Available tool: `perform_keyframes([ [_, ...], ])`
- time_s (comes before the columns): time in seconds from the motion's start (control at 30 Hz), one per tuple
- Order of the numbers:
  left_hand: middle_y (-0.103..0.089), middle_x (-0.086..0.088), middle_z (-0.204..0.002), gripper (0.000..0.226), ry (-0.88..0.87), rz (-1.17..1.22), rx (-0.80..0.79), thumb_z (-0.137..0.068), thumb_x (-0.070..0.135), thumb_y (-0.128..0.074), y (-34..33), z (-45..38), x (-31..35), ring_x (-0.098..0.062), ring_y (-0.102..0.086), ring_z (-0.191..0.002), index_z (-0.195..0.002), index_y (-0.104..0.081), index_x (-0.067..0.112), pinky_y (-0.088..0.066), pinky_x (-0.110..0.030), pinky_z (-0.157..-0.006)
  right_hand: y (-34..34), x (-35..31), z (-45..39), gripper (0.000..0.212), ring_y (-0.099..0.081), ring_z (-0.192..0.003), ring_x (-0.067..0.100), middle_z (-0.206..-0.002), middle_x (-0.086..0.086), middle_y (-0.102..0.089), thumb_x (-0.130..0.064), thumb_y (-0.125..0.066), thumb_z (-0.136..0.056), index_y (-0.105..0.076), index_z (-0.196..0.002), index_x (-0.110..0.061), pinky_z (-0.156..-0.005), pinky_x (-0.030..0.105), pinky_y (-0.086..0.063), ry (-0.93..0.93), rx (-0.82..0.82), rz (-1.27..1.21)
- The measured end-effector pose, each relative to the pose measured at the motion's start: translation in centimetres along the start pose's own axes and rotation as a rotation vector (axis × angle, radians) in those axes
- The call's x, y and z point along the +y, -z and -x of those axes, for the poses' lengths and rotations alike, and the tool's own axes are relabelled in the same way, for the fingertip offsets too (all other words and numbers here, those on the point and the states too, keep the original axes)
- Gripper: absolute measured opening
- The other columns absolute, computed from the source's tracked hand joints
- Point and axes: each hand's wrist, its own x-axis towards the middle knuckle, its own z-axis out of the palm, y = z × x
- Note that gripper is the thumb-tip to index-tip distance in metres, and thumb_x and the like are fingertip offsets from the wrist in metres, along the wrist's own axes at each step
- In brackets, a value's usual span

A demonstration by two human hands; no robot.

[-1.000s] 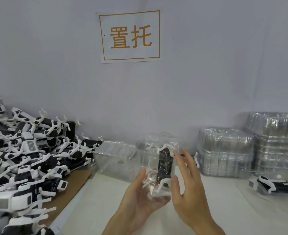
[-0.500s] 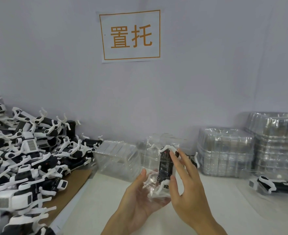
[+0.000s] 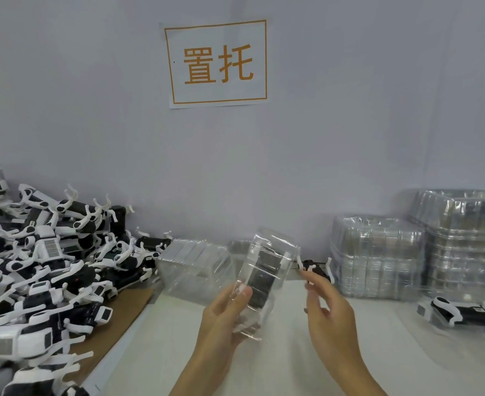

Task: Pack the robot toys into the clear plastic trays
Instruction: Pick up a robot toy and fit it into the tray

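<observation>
White table (image 3: 307, 372), grey wall behind. One clear plastic tray (image 3: 267, 278) with a black-and-white robot toy (image 3: 259, 284) inside is held up in the middle, gripped at its near end by the left hand (image 3: 224, 318). Nothing is held by the right hand (image 3: 329, 312), its fingers loosely bent. With one grip, the slippery tray could be dropped.

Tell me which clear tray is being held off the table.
The clear tray with a dark toy inside, gripped by the left hand. The other trays sit stacked against the wall.
</observation>
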Motion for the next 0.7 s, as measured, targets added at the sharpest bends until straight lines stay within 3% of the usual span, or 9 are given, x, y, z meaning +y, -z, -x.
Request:
perform_keyframes([
  [0.07,-0.073,0.019,-0.106,0.060,-0.070,-0.129,0.070,-0.053,0.050,-0.089,0.4,0.0,0.0,-0.008,-0.070,-0.091,-0.110,-0.074,0.039,-0.059,-0.032,-0.078,0.6,0.6,-0.7,0.036,-0.065,-0.103,0.010,-0.108,-0.016,-0.068,-0.006,-0.046,-0.101,-0.067,-0.105,-0.035,-0.071,0.030,-0.054,-0.174,0.055,-0.094],
  [0.17,-0.067,0.034,-0.107,0.051,-0.280,-0.510,0.159,-0.062,0.040,-0.092,0.8,0.0,-0.2,0.013,-0.060,-0.102,-0.108,-0.071,0.046,-0.048,-0.008,-0.079,1.7,0.9,-1.6,0.022,-0.069,-0.094,0.023,-0.104,0.005,-0.071,-0.015,-0.048,-0.101,-0.067,-0.108,-0.023,-0.067,0.034,-0.052,-0.422,0.076,-0.278],
  [0.2,-0.065,0.034,-0.110,0.051,-0.347,-0.634,0.175,-0.064,0.038,-0.092,0.8,-0.1,-0.3,0.013,-0.056,-0.107,-0.109,-0.069,0.047,-0.046,-0.006,-0.082,2.0,0.9,-1.8,0.019,-0.069,-0.093,0.026,-0.105,0.008,-0.072,-0.020,-0.050,-0.101,-0.067,-0.111,-0.020,-0.067,0.035,-0.052,-0.491,0.061,-0.339],
  [0.3,-0.049,0.034,-0.127,0.061,-0.431,-0.872,0.112,-0.065,0.036,-0.091,0.8,-0.2,-0.9,0.003,-0.045,-0.124,-0.115,-0.059,0.051,-0.041,-0.021,-0.104,2.7,0.8,-2.1,0.025,-0.070,-0.090,0.032,-0.105,0.010,-0.071,-0.037,-0.056,-0.098,-0.065,-0.110,-0.018,-0.066,0.037,-0.053,-0.627,-0.017,-0.409],
  [0.37,-0.038,0.040,-0.134,0.067,-0.460,-0.987,0.054,-0.067,0.039,-0.090,1.0,-0.2,-1.3,0.001,-0.028,-0.139,-0.117,-0.050,0.058,-0.023,-0.010,-0.111,2.8,0.8,-2.1,0.032,-0.070,-0.090,0.031,-0.106,0.010,-0.068,-0.048,-0.059,-0.093,-0.064,-0.110,-0.021,-0.068,0.037,-0.054,-0.663,-0.085,-0.371],
  [0.43,-0.027,0.049,-0.137,0.071,-0.492,-1.075,-0.010,-0.070,0.042,-0.087,1.2,-0.1,-1.3,0.008,-0.001,-0.144,-0.121,-0.042,0.062,-0.003,-0.001,-0.107,2.6,0.9,-1.8,0.039,-0.069,-0.089,0.028,-0.107,0.008,-0.067,-0.050,-0.065,-0.087,-0.064,-0.115,-0.022,-0.069,0.036,-0.053,-0.650,-0.145,-0.303],
  [0.57,-0.021,0.048,-0.142,0.079,-0.659,-1.186,-0.078,-0.072,0.040,-0.087,1.4,-0.4,-1.1,0.010,0.013,-0.144,-0.129,-0.035,0.058,0.003,-0.009,-0.114,1.9,1.4,-1.5,0.042,-0.063,-0.085,0.022,-0.103,0.003,-0.066,-0.039,-0.070,-0.088,-0.064,-0.124,-0.018,-0.066,0.031,-0.051,-0.583,-0.149,-0.227],
  [0.7,-0.014,0.051,-0.143,0.076,-0.703,-1.214,-0.076,-0.074,0.039,-0.085,1.4,-0.3,-0.9,0.003,0.015,-0.147,-0.127,-0.033,0.060,0.005,-0.003,-0.110,1.9,1.7,-1.5,0.016,-0.060,-0.084,0.019,-0.078,-0.003,-0.066,-0.035,-0.071,-0.087,-0.075,-0.097,-0.024,-0.063,0.029,-0.051,-0.523,-0.131,-0.233],
])
